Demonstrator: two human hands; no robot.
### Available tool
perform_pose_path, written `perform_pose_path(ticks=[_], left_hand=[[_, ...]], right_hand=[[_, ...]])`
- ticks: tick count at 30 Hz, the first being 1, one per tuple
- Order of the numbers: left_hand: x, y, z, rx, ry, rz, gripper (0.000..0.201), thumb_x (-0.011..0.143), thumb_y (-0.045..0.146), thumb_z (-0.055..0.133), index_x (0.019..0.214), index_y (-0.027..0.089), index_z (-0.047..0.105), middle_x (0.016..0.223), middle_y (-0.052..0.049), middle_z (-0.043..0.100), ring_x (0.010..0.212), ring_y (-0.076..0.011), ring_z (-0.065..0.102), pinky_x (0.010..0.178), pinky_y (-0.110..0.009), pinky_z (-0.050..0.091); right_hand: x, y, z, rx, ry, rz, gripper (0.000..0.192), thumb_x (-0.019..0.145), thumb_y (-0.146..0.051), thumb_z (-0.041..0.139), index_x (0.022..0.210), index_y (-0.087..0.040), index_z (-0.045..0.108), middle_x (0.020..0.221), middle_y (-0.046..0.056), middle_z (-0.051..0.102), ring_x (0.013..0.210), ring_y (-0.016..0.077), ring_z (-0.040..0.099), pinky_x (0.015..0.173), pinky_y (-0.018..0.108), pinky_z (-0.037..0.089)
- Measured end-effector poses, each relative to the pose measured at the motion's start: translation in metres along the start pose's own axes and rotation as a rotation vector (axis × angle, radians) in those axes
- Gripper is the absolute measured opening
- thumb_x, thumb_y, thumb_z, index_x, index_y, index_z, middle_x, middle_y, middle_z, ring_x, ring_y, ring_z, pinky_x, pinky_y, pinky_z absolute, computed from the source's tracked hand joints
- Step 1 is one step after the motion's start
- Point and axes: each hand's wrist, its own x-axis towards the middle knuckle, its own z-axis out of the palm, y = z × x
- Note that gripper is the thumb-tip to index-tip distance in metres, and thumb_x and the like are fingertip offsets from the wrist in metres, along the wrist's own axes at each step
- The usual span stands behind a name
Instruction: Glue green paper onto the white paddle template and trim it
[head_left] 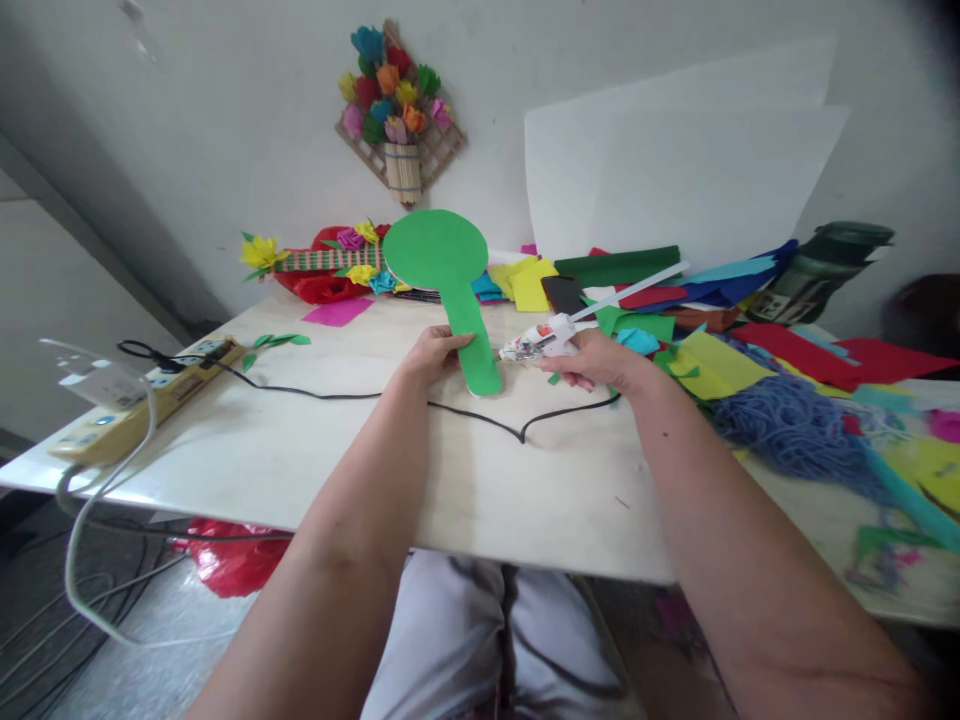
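Note:
A green paddle-shaped cutout (436, 250), a round disc on a straight handle, stands tilted up over the table. My left hand (439, 355) grips it by the handle, thumb on the green face. My right hand (592, 358) is closed around a white hot glue gun (551, 338), whose nozzle points left toward the handle's edge. A long translucent glue stick (630, 291) sticks out of the gun's back. The gun's black cord (521, 437) runs across the table below both hands. Whether the nozzle touches the handle I cannot tell.
On the left lies a power strip (142, 410) with a white charger (101, 385). Small green paper leaves (277, 340) lie nearby. Behind is a flower-decorated craft (330, 262). Coloured paper (712, 365), blue yarn (791, 425) and a dark bottle (821, 270) crowd the right.

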Motion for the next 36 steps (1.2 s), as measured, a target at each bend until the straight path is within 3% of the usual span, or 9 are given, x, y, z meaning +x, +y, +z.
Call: perform_pose_path(ticks=[11,36], left_hand=[[-0.0001,0.0007,0.0005,0.009,0.023,-0.011,0.024,0.057,0.022,0.075,0.075,0.009,0.066,0.073,-0.009,0.068,0.059,-0.0165,0.062,0.056,-0.027,0.05],[0.0019,-0.0012,-0.0006,0.016,0.021,-0.006,0.029,0.055,0.024,0.077,0.078,0.009,0.066,0.076,-0.01,0.068,0.062,-0.0183,0.064,0.063,-0.031,0.052]], right_hand=[[-0.0001,-0.0011,0.0009,0.007,0.0,0.018,0.03,0.061,-0.041,0.073,0.062,-0.016,0.057,0.04,-0.003,0.049,0.029,0.004,0.035,0.025,0.018,0.025],[0.0019,-0.0001,0.0031,0.028,-0.004,0.047,0.028,0.06,-0.039,0.074,0.065,-0.016,0.058,0.04,-0.003,0.049,0.03,0.0046,0.035,0.026,0.019,0.024]])
